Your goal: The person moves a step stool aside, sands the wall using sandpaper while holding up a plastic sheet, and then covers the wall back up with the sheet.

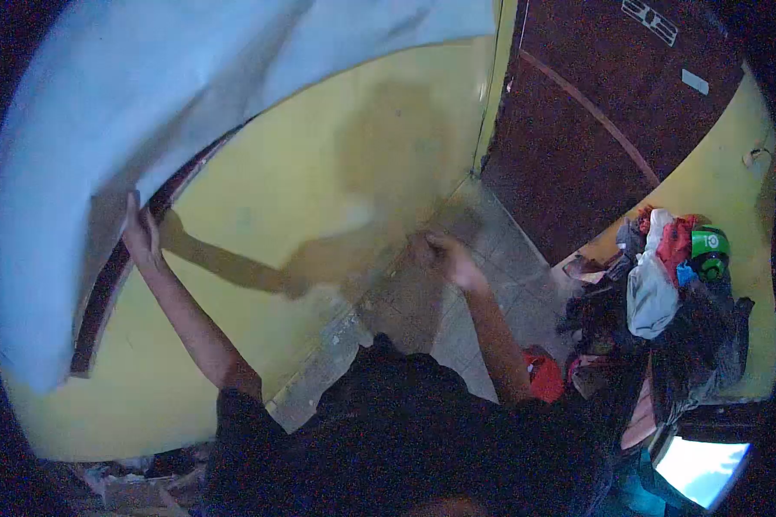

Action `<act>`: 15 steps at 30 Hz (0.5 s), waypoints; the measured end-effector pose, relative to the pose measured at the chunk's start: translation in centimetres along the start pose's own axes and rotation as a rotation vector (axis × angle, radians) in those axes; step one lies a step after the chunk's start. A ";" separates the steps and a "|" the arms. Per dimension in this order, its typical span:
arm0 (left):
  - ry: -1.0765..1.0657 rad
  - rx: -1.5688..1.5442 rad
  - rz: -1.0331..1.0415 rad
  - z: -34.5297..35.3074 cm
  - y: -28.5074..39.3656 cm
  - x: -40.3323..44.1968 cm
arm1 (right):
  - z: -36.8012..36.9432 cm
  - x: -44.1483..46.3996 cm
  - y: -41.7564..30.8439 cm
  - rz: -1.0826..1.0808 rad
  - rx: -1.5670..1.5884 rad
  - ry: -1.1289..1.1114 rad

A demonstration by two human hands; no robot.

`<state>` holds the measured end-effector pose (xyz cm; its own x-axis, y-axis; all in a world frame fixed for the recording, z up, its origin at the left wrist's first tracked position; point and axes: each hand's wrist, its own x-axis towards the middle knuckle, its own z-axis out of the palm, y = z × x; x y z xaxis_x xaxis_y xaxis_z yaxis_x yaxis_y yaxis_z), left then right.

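Observation:
A large white cloth sheet, like a curtain [172, 95], hangs across the upper left. It covers most of a dark wooden frame edge [103, 319] on the yellow wall [259, 224]. My left hand [140, 233] is raised to the sheet's lower edge, thumb on the near side and the other fingers partly hidden, pinching the cloth beside the dark strip. My right hand [455, 263] is held in the air before the wall and floor, its fingers curled. Whatever it may hold is too dim to make out.
A dark brown door [595, 129] stands at the upper right. Beside it is a pile of clothes [655, 284] with a green round item [710, 252]. A red object [543, 376] sits near my right forearm. Grey tiled floor [509, 258] runs along the wall. A bright screen-like panel [703, 470] shows lower right.

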<state>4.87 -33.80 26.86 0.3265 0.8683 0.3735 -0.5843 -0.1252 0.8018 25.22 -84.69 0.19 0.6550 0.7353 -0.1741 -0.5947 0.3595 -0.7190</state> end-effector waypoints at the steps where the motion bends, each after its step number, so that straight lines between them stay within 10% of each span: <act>1: -0.007 0.006 -0.009 -0.2 -0.1 -0.4 | 1.7 1.5 -1.2 -0.004 0.192 -0.028; 7: 0.055 0.143 0.087 3.8 2.1 -7.5 | 9.4 12.5 -12.4 -0.448 -0.135 -0.290; 15: 0.063 0.177 0.174 1.6 0.7 -6.1 | 6.5 29.5 -25.4 -0.440 0.426 -0.272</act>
<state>3.65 -39.92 25.91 0.1820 0.8538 0.4878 -0.4871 -0.3527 0.7990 56.65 -68.41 17.70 0.7709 0.5666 0.2909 -0.4674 0.8135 -0.3460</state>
